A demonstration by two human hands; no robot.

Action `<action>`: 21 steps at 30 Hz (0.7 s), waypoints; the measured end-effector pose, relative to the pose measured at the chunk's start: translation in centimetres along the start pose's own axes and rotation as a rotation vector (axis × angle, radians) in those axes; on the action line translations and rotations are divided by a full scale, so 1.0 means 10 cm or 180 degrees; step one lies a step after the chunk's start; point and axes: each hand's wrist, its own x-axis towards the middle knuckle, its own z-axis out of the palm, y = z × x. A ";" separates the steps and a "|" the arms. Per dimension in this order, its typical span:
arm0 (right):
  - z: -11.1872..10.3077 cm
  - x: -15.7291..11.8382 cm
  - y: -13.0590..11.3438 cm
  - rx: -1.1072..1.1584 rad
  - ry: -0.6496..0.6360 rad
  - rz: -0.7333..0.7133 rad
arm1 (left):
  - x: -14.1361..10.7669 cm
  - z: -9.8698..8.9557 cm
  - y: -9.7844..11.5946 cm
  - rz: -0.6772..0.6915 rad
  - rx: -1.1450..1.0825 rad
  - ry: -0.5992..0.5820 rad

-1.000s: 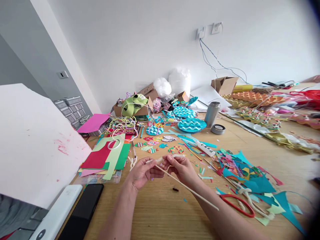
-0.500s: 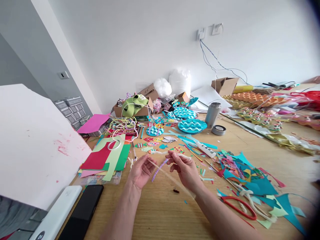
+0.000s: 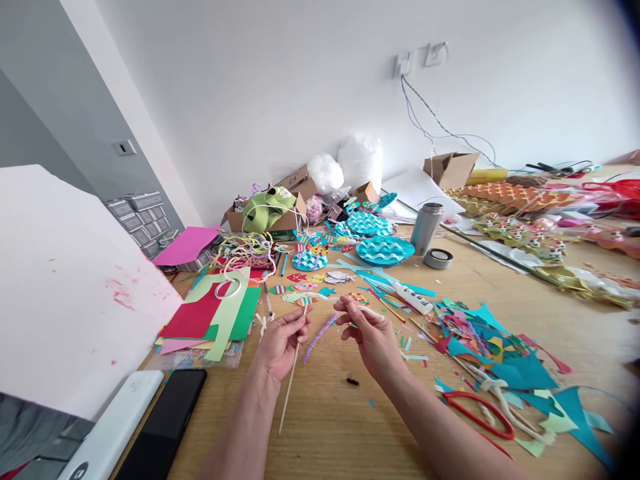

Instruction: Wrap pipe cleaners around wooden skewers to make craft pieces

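Observation:
My left hand [image 3: 283, 343] is closed around a thin wooden stick [image 3: 289, 393], which points up past the fingers and down toward me. In my right hand [image 3: 367, 330], thumb and fingers pinch a white cord [image 3: 373, 313]; its free end curves left toward the paper fish. Between the hands, a twisted purple cord [image 3: 319, 339] lies on the table. Just beyond the fingers are several patterned paper fish [image 3: 306, 287]. A small dark piece [image 3: 353, 381] rests on the wood below my right hand.
Coloured paper sheets [image 3: 200, 317] and a black phone [image 3: 163, 423] lie at left. To the right are a glue bottle [image 3: 413, 299], teal paper scraps [image 3: 523, 367] and red-handled scissors [image 3: 480, 413]. Farther back stand blue wavy plates [image 3: 385, 251] and a metal flask [image 3: 427, 230].
The stick in my left hand has swung from slanting toward my right forearm to nearly upright, leaning slightly. My right hand keeps its pinch on the white cord, almost unmoved.

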 end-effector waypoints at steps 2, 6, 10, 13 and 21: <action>0.00 0.00 0.00 -0.0006 -0.0018 0.0007 | -0.01 0.01 0.01 0.0003 0.0037 0.0007; 0.01 -0.02 0.01 0.0007 -0.0142 0.0102 | -0.03 0.01 0.00 0.0012 0.0081 0.0099; 0.05 -0.05 0.04 -0.0026 -0.0303 0.0217 | -0.01 0.00 0.00 0.0132 0.0109 0.0182; 0.04 -0.05 0.00 0.0149 -0.0377 0.0345 | -0.01 -0.01 0.02 0.0214 0.0151 0.0256; -0.20 0.18 -0.25 0.0810 -0.0210 0.0822 | -0.08 0.01 0.09 -0.0136 0.0409 -0.0282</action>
